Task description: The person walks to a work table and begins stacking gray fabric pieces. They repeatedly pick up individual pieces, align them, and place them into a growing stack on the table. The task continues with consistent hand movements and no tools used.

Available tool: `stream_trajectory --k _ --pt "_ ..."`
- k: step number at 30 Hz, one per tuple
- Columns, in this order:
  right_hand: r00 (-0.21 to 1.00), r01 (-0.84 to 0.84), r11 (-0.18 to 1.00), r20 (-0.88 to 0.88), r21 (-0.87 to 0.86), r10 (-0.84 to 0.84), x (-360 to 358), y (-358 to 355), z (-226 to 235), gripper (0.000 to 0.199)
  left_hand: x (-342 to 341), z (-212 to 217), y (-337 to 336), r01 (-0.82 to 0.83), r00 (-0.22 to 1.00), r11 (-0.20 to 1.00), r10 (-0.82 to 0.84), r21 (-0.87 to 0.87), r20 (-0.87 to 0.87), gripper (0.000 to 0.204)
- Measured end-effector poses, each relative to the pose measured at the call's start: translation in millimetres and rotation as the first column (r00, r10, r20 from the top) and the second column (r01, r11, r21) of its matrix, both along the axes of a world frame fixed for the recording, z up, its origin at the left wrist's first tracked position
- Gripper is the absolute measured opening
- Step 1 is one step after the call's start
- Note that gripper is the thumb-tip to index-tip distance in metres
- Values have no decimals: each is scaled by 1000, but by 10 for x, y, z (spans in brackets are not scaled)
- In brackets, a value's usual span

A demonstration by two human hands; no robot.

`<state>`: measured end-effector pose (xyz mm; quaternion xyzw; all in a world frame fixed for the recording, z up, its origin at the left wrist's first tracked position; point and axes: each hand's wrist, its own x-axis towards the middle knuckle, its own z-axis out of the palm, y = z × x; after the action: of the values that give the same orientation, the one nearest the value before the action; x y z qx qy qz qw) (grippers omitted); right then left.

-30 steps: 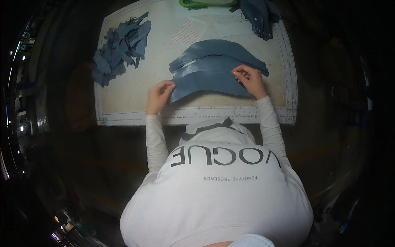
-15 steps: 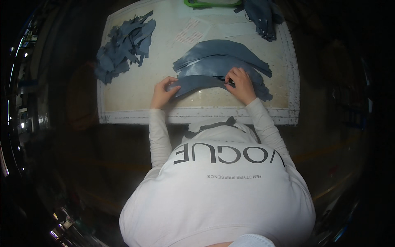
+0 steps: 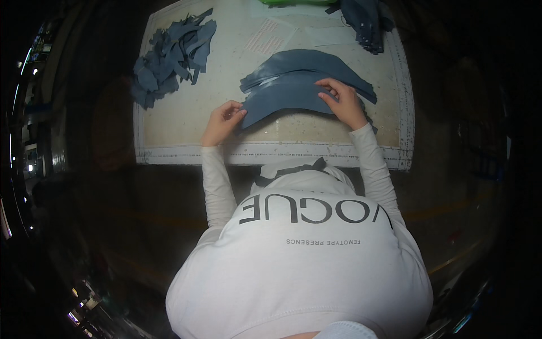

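A curved blue-grey fabric piece (image 3: 282,97) lies near the table's front, its lower edge arched. My left hand (image 3: 224,120) pinches its left end between thumb and fingers. Over the right part of the same piece, my right hand (image 3: 342,103) has its thumb and fingers apart, the tips touching or just above the cloth. Right behind it is a stack of similar curved fabric pieces (image 3: 307,59), partly covered by the front piece. Layers at the right end are partly hidden by my right hand.
A loose heap of blue-grey fabric strips (image 3: 175,59) lies at the table's far left. Dark blue fabric pieces (image 3: 364,25) hang together at the far right. A green tray (image 3: 296,2) and a sheet with reddish print (image 3: 265,37) are at the back of the white-edged table (image 3: 186,151).
The front fabric piece now lies flatter and farther back, over the layers behind it. My right hand has moved right and slightly away, and its fingers have spread from a pinch.
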<state>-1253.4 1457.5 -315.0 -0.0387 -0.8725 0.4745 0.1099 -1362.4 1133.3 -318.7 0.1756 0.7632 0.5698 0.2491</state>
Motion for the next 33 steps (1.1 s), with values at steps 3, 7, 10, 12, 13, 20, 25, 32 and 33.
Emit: stream_trajectory --k 3,7,10,12,13,20,25,32,33 --pt "997 71 996 -33 55 -70 -183 88 -107 27 -47 -62 208 -115 983 984 93 -137 -156 24" --pt "995 96 983 -26 156 -93 -268 108 -208 30 -88 -140 353 -183 873 947 33 -265 -487 33" --pt "993 116 974 -3 192 -118 -223 107 -236 34 -34 -179 416 -217 822 951 58 -219 -567 29" --pt "992 123 969 -6 216 -124 -189 112 -249 37 14 -178 434 -240 785 958 95 -159 -612 27" --pt "990 136 967 8 216 -141 -181 111 -257 39 32 -173 444 -250 757 958 103 -141 -645 24" --pt "990 134 954 -81 269 -116 -115 162 -289 45 71 -169 468 -168 791 984 174 66 -586 13" --pt "984 145 952 -143 271 -109 -41 231 -325 37 42 -200 449 -124 878 975 195 185 -436 12" --pt "979 170 950 -155 260 -133 -23 270 -333 28 -107 -120 511 -189 817 981 137 -35 -560 23" --pt "978 167 938 -168 303 -120 -19 246 -327 28 -110 -109 517 -188 793 979 108 -73 -599 26"
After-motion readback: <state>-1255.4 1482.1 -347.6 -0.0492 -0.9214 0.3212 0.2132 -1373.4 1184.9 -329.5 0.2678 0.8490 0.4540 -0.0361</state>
